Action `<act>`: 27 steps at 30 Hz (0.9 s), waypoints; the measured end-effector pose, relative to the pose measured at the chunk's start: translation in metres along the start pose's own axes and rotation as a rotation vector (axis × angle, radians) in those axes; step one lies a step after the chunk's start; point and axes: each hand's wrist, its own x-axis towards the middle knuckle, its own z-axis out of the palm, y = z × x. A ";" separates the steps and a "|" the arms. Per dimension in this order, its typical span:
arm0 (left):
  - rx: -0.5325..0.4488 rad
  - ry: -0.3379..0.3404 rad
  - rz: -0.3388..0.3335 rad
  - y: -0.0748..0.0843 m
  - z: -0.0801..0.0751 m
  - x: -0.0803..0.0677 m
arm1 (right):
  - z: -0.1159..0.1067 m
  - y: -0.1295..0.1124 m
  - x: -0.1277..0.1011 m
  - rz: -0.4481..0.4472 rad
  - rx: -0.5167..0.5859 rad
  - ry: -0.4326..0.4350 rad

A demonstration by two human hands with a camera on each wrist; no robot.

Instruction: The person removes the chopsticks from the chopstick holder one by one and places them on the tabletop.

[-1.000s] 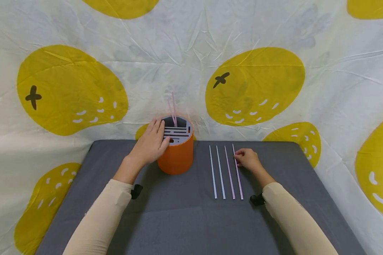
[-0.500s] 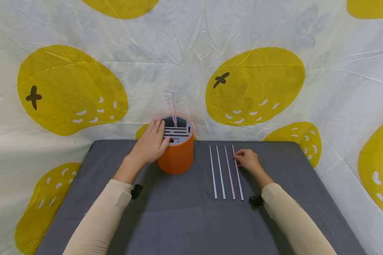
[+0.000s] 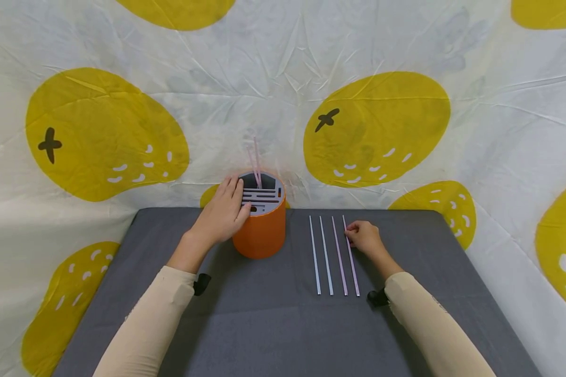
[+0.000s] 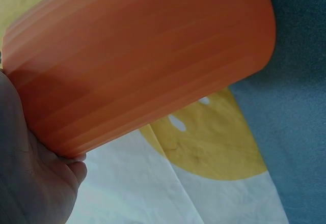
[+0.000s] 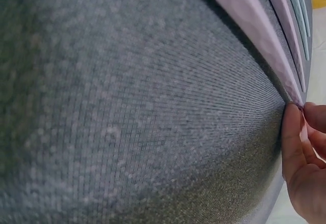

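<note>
My left hand (image 3: 223,209) rests on the left rim of an orange cylindrical utensil holder (image 3: 260,235), fingers straight and thumb spread along the near rim. In the left wrist view, its palm touches the upper side of the holder (image 4: 142,61). The holder's grey slotted top has two pink chopsticks (image 3: 257,167) standing in its rear opening. On the table, my right hand (image 3: 364,235) pinches the rightmost pink chopstick (image 3: 352,267) between thumb and fingers; the right wrist view shows the grip near one end of that chopstick (image 5: 254,25).
Left of the held one lie another pink chopstick (image 3: 339,256) and two pale blue chopsticks (image 3: 326,256), roughly parallel. A dark grey cloth covers the table (image 3: 273,335). Behind it hangs a white curtain (image 3: 273,63) with yellow fruit prints.
The right hand and the pinched chopstick have shifted very slightly toward the near edge. The left hand and holder stay in place.
</note>
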 end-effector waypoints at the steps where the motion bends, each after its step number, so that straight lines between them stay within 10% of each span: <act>1: -0.001 0.000 0.000 0.000 0.000 0.000 | 0.000 0.000 0.000 -0.003 0.002 -0.002; 27: 0.009 0.021 0.006 0.003 0.005 -0.007 | -0.020 -0.050 0.000 -0.250 -0.060 0.044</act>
